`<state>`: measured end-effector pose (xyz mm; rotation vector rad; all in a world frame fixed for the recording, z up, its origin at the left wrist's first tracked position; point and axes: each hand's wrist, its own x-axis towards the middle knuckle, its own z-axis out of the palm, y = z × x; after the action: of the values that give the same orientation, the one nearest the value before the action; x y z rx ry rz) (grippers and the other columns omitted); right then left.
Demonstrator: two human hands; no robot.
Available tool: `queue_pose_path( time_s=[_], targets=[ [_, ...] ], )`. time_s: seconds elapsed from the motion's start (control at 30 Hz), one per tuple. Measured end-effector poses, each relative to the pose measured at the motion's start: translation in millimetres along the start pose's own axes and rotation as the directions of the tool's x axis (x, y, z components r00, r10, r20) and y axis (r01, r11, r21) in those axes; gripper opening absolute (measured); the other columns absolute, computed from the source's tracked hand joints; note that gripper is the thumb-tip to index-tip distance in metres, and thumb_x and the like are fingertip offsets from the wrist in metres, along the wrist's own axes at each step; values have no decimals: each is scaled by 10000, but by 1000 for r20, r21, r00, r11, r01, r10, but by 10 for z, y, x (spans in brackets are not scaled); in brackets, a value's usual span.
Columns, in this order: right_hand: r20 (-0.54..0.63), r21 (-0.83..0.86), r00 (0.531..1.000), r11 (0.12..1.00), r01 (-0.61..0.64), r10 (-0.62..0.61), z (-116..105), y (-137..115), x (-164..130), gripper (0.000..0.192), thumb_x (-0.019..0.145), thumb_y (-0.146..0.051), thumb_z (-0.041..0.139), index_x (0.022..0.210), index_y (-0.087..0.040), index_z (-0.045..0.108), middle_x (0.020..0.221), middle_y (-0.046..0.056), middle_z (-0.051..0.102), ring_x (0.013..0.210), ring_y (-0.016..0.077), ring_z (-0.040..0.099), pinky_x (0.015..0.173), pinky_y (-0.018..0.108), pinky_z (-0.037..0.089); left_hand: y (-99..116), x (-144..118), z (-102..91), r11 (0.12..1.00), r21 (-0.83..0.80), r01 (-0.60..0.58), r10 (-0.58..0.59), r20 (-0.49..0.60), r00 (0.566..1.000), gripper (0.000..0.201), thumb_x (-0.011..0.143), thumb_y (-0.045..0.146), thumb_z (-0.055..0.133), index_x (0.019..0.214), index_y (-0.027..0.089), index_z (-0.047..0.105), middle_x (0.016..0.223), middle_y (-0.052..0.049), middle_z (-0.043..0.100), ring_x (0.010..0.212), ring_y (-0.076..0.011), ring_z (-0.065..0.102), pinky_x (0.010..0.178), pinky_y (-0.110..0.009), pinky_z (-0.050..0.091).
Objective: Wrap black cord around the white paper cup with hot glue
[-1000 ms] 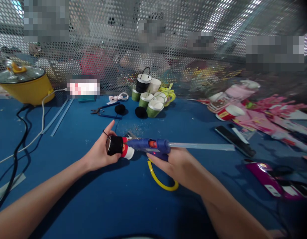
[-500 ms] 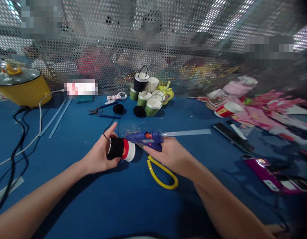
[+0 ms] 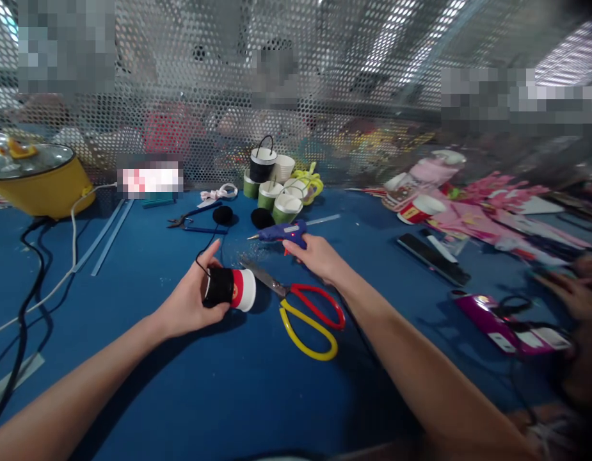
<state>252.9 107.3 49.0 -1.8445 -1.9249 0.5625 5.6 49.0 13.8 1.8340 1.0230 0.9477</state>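
Note:
My left hand (image 3: 192, 298) is closed around a paper cup (image 3: 245, 289) lying sideways, its near part wrapped in black yarn with a red band beside the white end. A strand runs from the cup toward a black yarn ball (image 3: 223, 215). In my right hand (image 3: 317, 256) is a blue hot glue gun (image 3: 281, 232), its nozzle pointing left and a clear glue stick out of its back. Scissors (image 3: 283, 293) with one red and one yellow handle lie open between my hands. Pliers (image 3: 192, 224) with blue handles rest behind my left hand.
Small green and black cups (image 3: 286, 208) stand at the back beside another black ball (image 3: 262, 218). A yellow pot (image 3: 46, 189) and cables are left. At right lie a dark phone-like object (image 3: 432, 259), a purple power strip (image 3: 507, 326) and pink craft pieces (image 3: 463, 221). Another person's hand (image 3: 574, 291) shows far right.
My right hand has moved the glue gun up and away from the cup, uncovering the scissors' blades and red handle. The left hand still holds the cup. Another person's hand has appeared at the right.

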Motion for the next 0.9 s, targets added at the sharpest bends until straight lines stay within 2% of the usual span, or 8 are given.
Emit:
queue_pose_path(
  time_s=[0.2, 0.37, 0.43, 0.5, 0.57, 0.7, 0.8, 0.9],
  targets=[
    [-81, -224, 996, 972, -64, 46, 191, 222, 188, 295, 802, -413, 490, 663, -159, 545, 553, 65, 581, 543, 184, 574, 488, 273, 409, 39, 1, 0, 1000, -3, 7, -7, 6, 1000, 898, 650, 143, 581, 1385, 239, 74, 1024, -51, 444, 780, -146, 517, 675, -279, 470],
    [-144, -306, 987, 951, 31, -78, 123, -92, 15, 181, 759, -311, 585, 738, -132, 599, 853, 125, 592, 870, 245, 549, 730, 353, 417, 30, -8, 5, 999, -2, 34, -34, 16, 999, 898, 649, 146, 592, 1382, 238, 82, 1040, -54, 436, 803, -159, 522, 704, -302, 476],
    [-12, -167, 932, 920, 355, -362, 88, -359, -131, 181, 783, -320, 565, 743, -150, 614, 816, 72, 588, 822, 185, 541, 754, 318, 412, 25, -10, 15, 999, -27, 24, -23, 23, 999, 902, 648, 138, 594, 1382, 234, 79, 1036, -55, 440, 818, -167, 527, 717, -315, 483],
    [102, 68, 834, 840, 538, -542, 98, -635, -273, 161, 786, -316, 570, 806, -164, 623, 814, 37, 585, 785, 140, 533, 727, 272, 416, 30, -11, 26, 998, -65, -10, 12, 36, 999, 901, 649, 122, 590, 1382, 234, 78, 1053, -64, 452, 888, -190, 532, 761, -334, 487],
    [176, 128, 746, 766, 630, -642, 153, -858, -372, 166, 753, -329, 610, 776, -165, 622, 787, 28, 571, 793, 144, 511, 717, 272, 406, 45, -10, 36, 995, -85, -51, 55, 43, 998, 905, 647, 105, 591, 1384, 236, 80, 1136, -89, 448, 1013, -225, 507, 844, -362, 468],
    [232, 154, 692, 729, 667, -683, 260, -1041, -415, 77, 735, -214, 616, 709, -149, 584, 805, 29, 572, 797, 139, 490, 694, 255, 393, 66, -8, 47, 994, -45, -98, 99, 23, 995, 906, 650, 96, 596, 1387, 234, 87, 1269, -110, 412, 1120, -253, 462, 939, -406, 419],
    [261, 287, 719, 763, 580, -645, 219, -1004, -391, 78, 769, -160, 542, 695, -155, 568, 759, 6, 574, 691, 106, 502, 629, 234, 392, 52, -10, 45, 995, -83, -55, 59, 41, 997, 899, 651, 104, 600, 1384, 226, 94, 1226, -103, 446, 1104, -257, 474, 930, -424, 424],
    [230, 443, 829, 813, 378, -510, 116, -912, -374, 103, 785, -231, 536, 717, -157, 561, 679, -19, 559, 605, 88, 493, 563, 217, 386, 25, -17, 36, 985, -167, 34, -24, 62, 998, 903, 656, 135, 613, 1381, 232, 83, 1156, -94, 452, 1036, -247, 506, 875, -415, 454]
  ],
)
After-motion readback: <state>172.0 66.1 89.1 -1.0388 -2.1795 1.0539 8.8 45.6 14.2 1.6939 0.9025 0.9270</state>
